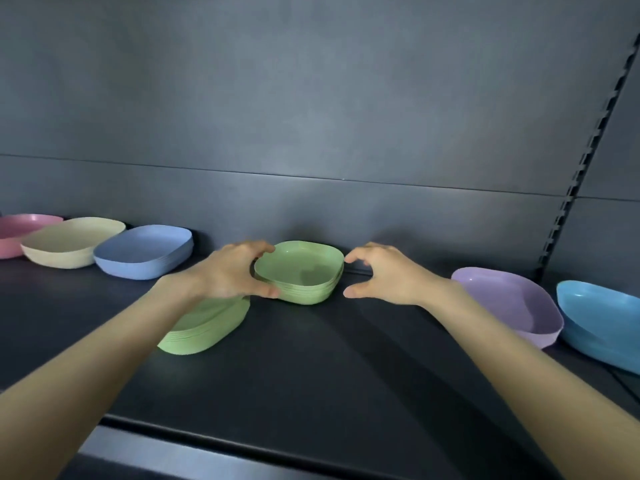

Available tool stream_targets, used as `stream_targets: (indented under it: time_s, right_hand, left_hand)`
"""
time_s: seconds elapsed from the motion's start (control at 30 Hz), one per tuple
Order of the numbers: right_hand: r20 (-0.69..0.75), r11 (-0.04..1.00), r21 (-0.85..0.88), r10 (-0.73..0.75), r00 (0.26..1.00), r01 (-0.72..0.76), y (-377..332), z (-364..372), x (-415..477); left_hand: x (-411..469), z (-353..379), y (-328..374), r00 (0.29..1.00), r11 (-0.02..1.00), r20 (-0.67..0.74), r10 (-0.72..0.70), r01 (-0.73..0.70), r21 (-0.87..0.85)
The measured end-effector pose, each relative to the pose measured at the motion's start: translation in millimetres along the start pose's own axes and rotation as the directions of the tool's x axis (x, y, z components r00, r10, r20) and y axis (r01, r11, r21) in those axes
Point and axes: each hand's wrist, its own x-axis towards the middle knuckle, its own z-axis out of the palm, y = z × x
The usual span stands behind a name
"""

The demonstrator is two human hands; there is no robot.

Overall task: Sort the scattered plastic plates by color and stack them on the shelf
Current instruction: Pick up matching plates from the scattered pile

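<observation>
Shelf [346, 358] dark and deep, grey back panel [311, 98] behind. Plates grouped by colour along it, L to R: pink stack [14, 237], cream stack [65, 244], pale blue stack [145, 252], two green ones, purple plates [512, 299], bright blue plates [602, 317] at far R edge.

Sorting looks mostly done. I judge the step in hand is merging the two greens. Front green stack [214, 323] sits nearer me, partly under the left forearm. Rear green stack [301, 271] is centre, closer to the back panel.

Left hand [228, 271] grasps the rear stack's left side, thumb on near wall, fingers over far rim. Right hand [384, 275] hangs just beside its right edge, fingers curved in a loose claw, grasping nothing. Contact w/ rim: can't tell.

Next move, I reckon: close the R side, lift the whole stack level so no plate slips, seat it square on the front stack.
</observation>
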Motion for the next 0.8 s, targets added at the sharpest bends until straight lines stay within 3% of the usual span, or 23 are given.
stream_targets:
  time_s: [0.33, 0.5, 0.8]
  right_hand:
    - [-0.025, 0.99, 0.08, 0.12, 0.992, -0.118, -8.4, 18.1, 10.2]
    - [-0.037, 0.966, 0.212, 0.157, 0.987, -0.145, -9.3, 31.3, 13.5]
    - [-0.064, 0.879, 0.456, 0.187, 0.98, -0.138, 2.9, 50.3, 20.3]
  left_hand:
    - [38.2, -5.5, -12.3, 0.982, 0.996, 0.168, 0.092, -0.092, -0.006]
    - [54.9, -6.6, -28.6, 0.964, 0.994, 0.255, 0.078, -0.057, -0.09]
    - [64.5, -4.5, -31.4, 0.96, 0.979, 0.279, 0.011, 0.046, -0.196]
